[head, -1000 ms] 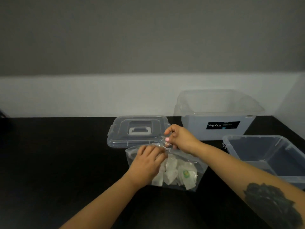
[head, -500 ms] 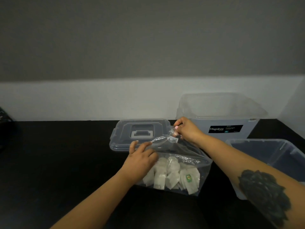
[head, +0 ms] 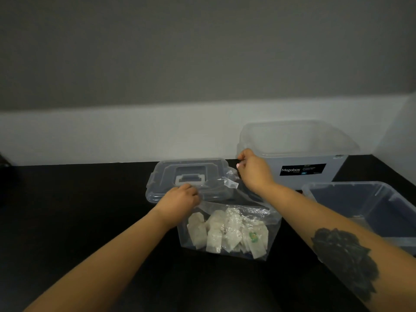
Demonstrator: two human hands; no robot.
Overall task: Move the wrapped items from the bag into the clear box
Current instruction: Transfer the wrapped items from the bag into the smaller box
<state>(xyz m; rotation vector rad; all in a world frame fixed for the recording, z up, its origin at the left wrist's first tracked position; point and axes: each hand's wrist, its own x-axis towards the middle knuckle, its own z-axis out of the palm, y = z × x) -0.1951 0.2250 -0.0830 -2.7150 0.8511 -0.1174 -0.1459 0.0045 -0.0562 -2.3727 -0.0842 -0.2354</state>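
The clear plastic bag (head: 227, 230), crinkled and filled with white wrapped items (head: 225, 235), is pinched at its mouth by the left hand (head: 180, 199) and right hand (head: 253, 171).

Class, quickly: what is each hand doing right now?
Left hand: pinching the near edge of the bag.
Right hand: pinching the bag's far edge, pulling it open.

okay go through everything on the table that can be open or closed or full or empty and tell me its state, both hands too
Clear plastic bag: mouth pulled open, white wrapped items inside.
Left hand: pinching the bag's near edge.
Right hand: pinching the bag's far edge, raised.
Tall clear Megabox box: lid off, looks empty.
Clear lid with handle: lying flat on the black table.
Low clear bin: open.
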